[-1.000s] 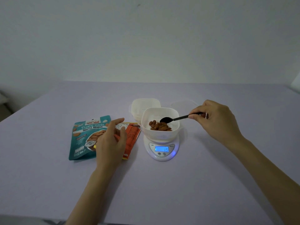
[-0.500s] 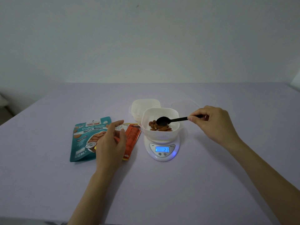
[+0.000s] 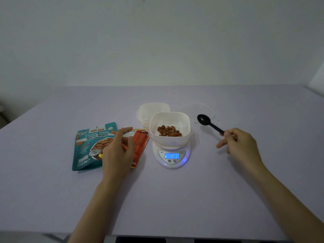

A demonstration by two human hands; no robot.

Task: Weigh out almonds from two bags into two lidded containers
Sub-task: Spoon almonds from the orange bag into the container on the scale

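While the scale's [image 3: 172,159] display is holding at 23, I am pinching the end of the black spoon's [image 3: 213,126] handle in the right hand [image 3: 242,144], fingers curled round it, its bowl empty. Half a second ago that bowl was dipping into the white container [image 3: 186,120] on the scale. Now I am carrying it out to the right of the scale, towards the clear lid [image 3: 196,108] behind and right of it. The almonds [image 3: 168,131] are lying in a small heap in that container. Left of the scale, the left hand [image 3: 119,151] is spreading open over the orange bag [image 3: 140,148] and teal bag [image 3: 91,146], gripping nothing. The reading was 19 a second ago, so I am judging the last scoop delivered and this portion done or paused for checking.
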